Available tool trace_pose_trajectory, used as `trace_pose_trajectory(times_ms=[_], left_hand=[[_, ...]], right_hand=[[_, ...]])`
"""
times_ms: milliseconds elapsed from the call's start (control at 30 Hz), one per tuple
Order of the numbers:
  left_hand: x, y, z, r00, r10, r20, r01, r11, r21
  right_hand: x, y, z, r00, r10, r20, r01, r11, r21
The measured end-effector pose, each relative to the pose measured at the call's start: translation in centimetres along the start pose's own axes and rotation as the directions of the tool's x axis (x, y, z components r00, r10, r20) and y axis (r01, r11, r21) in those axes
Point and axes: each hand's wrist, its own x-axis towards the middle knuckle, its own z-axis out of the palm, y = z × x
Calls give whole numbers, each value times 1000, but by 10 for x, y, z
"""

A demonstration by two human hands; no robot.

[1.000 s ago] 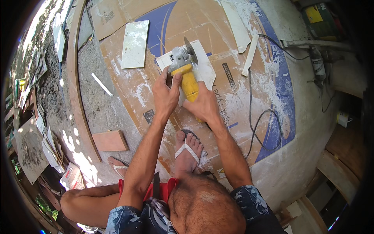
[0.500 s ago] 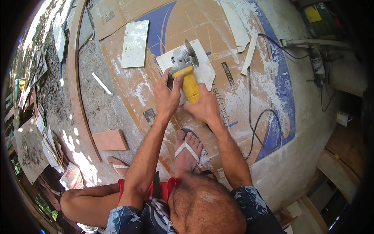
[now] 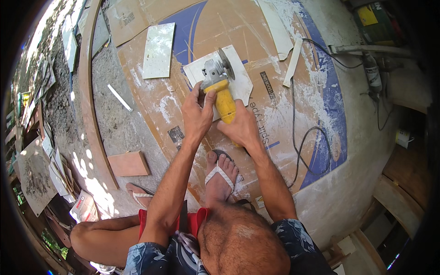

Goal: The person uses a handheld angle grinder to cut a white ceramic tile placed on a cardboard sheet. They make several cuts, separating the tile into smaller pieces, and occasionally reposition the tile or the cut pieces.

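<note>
A yellow angle grinder (image 3: 224, 104) with a grey head and dark cutting disc (image 3: 226, 64) is over a pale tile piece (image 3: 242, 87) on the cardboard. My left hand (image 3: 197, 114) grips the grinder near its head, thumb on the yellow housing. My right hand (image 3: 240, 126) is closed round the rear body. My sandalled foot (image 3: 219, 176) rests just below the grinder.
Dusty cardboard (image 3: 298, 114) carries a white tile (image 3: 157, 50), strips (image 3: 294, 62) and a looping black cord (image 3: 316, 129). Left are a long wooden plank (image 3: 87, 114), a reddish block (image 3: 128, 163) and stacked offcuts (image 3: 36, 169). Right are a bottle (image 3: 372, 73) and a cup (image 3: 403, 138).
The grinder and both hands have shifted slightly downward and to the right in view. My grip on it looks the same.
</note>
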Motion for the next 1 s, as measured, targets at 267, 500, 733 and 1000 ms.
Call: trace_pose_trajectory(times_ms=[267,500,733,1000], left_hand=[[-7,-5,2,999,30,-18,-29,999,45],[-12,-2,1,999,38,3,-38,999,21],[-16,-1,1,1000,18,13,-19,999,34],[-20,-7,2,999,30,16,-30,999,15]], right_hand=[[-6,3,0,1000,7,1,-7,1000,14],[-10,6,0,1000,23,14,-23,1000,17],[-13,10,0,999,33,13,-33,999,3],[-18,10,-1,998,55,16,-56,998,27]])
